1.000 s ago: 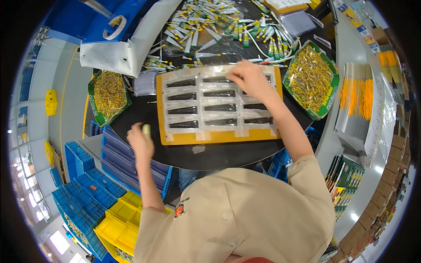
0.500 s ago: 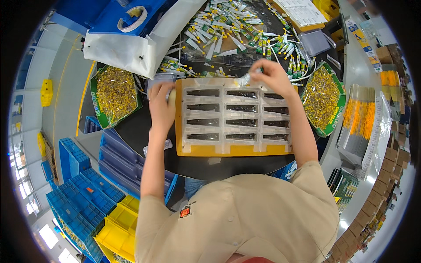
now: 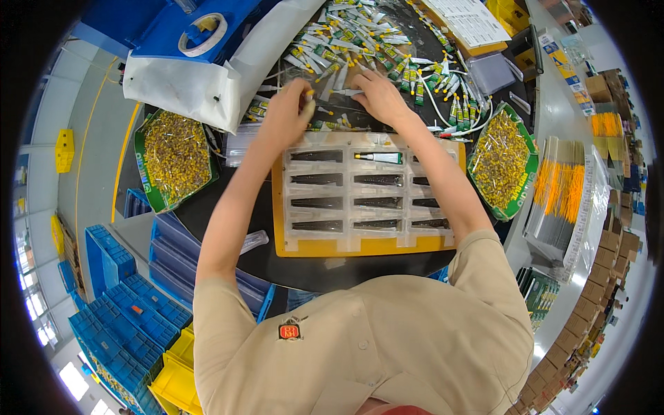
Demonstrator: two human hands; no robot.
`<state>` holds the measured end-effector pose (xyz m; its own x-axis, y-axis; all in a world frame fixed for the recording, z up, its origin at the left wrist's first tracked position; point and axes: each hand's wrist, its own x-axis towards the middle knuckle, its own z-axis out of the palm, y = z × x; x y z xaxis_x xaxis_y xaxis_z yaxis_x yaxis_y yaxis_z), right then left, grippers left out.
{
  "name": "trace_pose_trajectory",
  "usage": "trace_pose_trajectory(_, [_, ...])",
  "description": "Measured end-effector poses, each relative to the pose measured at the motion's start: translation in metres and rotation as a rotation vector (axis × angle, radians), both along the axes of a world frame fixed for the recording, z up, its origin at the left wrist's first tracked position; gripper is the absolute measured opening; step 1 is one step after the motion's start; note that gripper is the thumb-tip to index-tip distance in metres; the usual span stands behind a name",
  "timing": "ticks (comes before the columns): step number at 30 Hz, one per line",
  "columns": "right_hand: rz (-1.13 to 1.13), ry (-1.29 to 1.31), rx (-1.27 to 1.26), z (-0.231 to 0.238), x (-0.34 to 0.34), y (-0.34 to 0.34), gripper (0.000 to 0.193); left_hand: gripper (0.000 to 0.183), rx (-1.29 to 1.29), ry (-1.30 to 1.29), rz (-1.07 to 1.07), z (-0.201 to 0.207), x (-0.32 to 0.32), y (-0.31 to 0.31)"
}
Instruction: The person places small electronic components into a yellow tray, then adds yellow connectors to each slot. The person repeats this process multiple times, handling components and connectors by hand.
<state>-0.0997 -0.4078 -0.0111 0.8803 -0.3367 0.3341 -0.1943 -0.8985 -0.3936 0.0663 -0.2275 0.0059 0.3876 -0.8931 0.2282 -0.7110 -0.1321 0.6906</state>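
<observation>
A yellow-edged tray (image 3: 365, 247) with rows of clear plastic compartments lies before me. One small green and white tube (image 3: 378, 158) rests in its top middle compartment; the other compartments I can see hold no tube. Beyond the tray spreads a heap of similar tubes (image 3: 353, 41) with yellow caps. My left hand (image 3: 287, 114) is at the heap's near left edge, fingers curled, a yellow cap showing at the fingertips; the rest is hidden. My right hand (image 3: 380, 98) pinches a whitish tube (image 3: 344, 92) at the heap's near edge.
Green boxes of small yellow pieces stand at left (image 3: 176, 159) and right (image 3: 503, 162) of the tray. White sheeting (image 3: 180, 93) and a tape roll (image 3: 203, 34) are at the back left. A white cable (image 3: 434, 104) loops among the tubes. Blue crates (image 3: 138, 311) stand lower left.
My left hand has gone from the tray's left edge to the tube heap. My right hand has left the tray's top edge for the heap. A tube now lies in the top middle compartment.
</observation>
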Motion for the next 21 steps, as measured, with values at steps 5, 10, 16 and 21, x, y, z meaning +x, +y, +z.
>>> trace_pose_trajectory(5, [0.261, -0.003, 0.072, 0.026, -0.022, 0.048, 0.020, 0.014, -0.133, 0.464, -0.181, 0.020, -0.061, 0.084])
trace_pose_trajectory(10, [0.325, 0.152, 0.119, 0.038, -0.017, 0.088, 0.017, 0.017, -0.133, -0.209, -0.189, 0.000, -0.074, 0.107])
trace_pose_trajectory(16, [-0.262, 0.135, -0.103, 0.006, 0.054, 0.052, 0.026, 0.017, -0.118, -0.310, -0.121, 0.008, -0.045, 0.080])
trace_pose_trajectory(21, [-0.475, 0.331, 0.022, -0.005, 0.083, 0.032, 0.035, 0.017, 0.169, -0.971, 0.169, 0.001, 0.032, 0.003])
